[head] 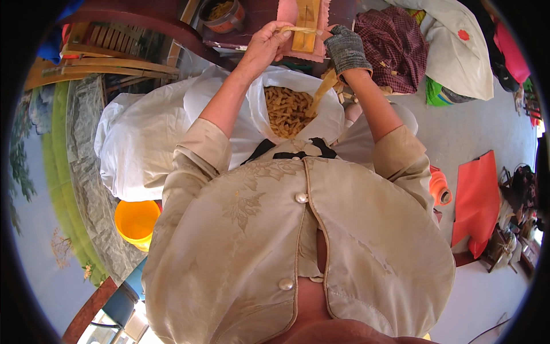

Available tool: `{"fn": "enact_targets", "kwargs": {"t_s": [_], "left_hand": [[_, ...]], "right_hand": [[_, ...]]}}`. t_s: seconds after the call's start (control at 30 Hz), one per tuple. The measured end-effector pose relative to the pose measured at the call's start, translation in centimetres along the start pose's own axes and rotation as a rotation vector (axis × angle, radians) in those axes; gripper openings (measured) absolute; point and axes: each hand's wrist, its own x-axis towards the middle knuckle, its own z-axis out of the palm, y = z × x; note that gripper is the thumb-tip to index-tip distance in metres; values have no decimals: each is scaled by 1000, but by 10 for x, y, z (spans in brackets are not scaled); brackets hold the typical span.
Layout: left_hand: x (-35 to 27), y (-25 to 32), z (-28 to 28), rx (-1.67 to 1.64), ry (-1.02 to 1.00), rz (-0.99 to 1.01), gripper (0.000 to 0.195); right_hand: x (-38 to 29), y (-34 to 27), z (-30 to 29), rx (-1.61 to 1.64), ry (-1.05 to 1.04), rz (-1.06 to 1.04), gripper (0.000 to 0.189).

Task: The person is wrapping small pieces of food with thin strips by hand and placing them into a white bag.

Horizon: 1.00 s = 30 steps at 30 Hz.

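Observation:
My left hand (266,47) pinches one end of a narrow, twisted tan strip (303,29). The strip runs across a small wooden block (304,43) that has a thin metal piece set along its middle. Under the block lies a pink cloth (285,10). At the strip's other end is my right hand (349,50), in a grey knitted fingerless glove, its fingertips partly hidden. A broader tan band (324,91) hangs below that hand into an open white bag (256,101). Short tan pieces (288,109) fill the bag between my knees.
A tub with tan strips (221,16) stands on the dark red table (260,8). Checked cloth (391,43) lies at right, beside a pale sack (459,47). A full white sack (142,133) and yellow bucket (136,221) are at left. An orange container (439,187) stands right.

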Motion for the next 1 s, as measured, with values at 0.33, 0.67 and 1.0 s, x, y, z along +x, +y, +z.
{"fn": "enact_targets", "kwargs": {"t_s": [0.33, 0.67, 1.0], "left_hand": [[39, -6, -7, 527, 208, 66, 25], [-27, -23, 3, 936, 201, 241, 30], [-82, -15, 35, -626, 118, -445, 21]], "right_hand": [[30, -4, 4, 24, 80, 195, 33], [-17, -30, -6, 158, -57, 357, 28], [-69, -103, -9, 661, 1, -96, 20]]}}
